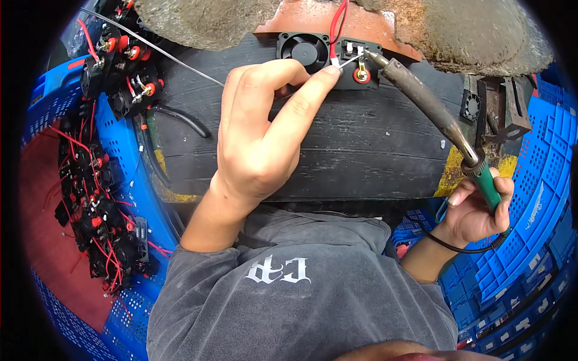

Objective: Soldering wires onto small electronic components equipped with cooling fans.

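Observation:
My left hand (256, 126) pinches a thin silvery solder wire (198, 71) between thumb and forefinger. The wire's short end reaches the metal tabs (360, 50) on a small black panel (374, 82). A black fan (304, 54) is at the panel's left, and a red-ringed terminal (361, 74) lies below the tabs. Red leads (335, 30) come down from above to my left fingertips; whether these grip them too is hidden. My right hand (475, 210) is closed on the green handle of a soldering iron (421, 90), its tip at the tabs beside the solder end.
The panel rests against an orange-brown block (289, 21) on a dark worktop (361, 144). Black-handled pliers (183, 119) lie at the left. Wired fan assemblies (96, 198) fill a blue crate (129, 301) there. A metal bracket (512, 114) stands at right, near blue crates (542, 174).

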Demonstrator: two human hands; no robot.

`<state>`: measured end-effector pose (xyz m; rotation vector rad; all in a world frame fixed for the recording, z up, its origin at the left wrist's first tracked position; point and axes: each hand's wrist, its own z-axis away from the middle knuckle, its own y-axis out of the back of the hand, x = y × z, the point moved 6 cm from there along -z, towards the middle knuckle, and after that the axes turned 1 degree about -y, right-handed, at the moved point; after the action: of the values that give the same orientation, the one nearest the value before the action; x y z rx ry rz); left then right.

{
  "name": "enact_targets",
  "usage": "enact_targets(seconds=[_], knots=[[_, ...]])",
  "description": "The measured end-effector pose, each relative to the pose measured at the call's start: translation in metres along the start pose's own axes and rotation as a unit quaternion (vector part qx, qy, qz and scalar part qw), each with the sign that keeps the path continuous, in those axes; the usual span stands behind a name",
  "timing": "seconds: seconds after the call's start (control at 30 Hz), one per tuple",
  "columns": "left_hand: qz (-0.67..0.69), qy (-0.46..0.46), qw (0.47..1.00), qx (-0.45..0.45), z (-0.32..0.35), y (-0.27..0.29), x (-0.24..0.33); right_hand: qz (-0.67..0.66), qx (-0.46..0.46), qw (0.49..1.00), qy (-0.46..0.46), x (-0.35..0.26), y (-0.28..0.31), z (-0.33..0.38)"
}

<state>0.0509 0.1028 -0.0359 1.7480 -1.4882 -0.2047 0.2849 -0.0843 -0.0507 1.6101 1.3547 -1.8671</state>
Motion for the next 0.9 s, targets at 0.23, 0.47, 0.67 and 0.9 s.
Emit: enact_targets(seconds=[0.23,0.47,0.67,0.9], knots=[[-0.007,0.008,1.0,-0.016,-0.0011,0.0027,0.0007,-0.013,-0.019,1.0,-0.011,0.0019,0.0013,0.0001],[0.0,0.028,1.0,0.014,-0.0001,0.0046,-0.0002,0.017,0.061,0.998,0.005,0.0025,0.0026,0.0019],[0.001,0.027,0.999,0.019,-0.0003,0.0057,0.0002,-0.008,-0.012,1.0,-0.01,0.0039,-0.0001,-0.0003],[-0.006,0.019,0.999,-0.026,-0.0024,0.0087,0.0008,-0.01,-0.008,1.0,-0.011,0.0008,-0.0002,0.0027]])
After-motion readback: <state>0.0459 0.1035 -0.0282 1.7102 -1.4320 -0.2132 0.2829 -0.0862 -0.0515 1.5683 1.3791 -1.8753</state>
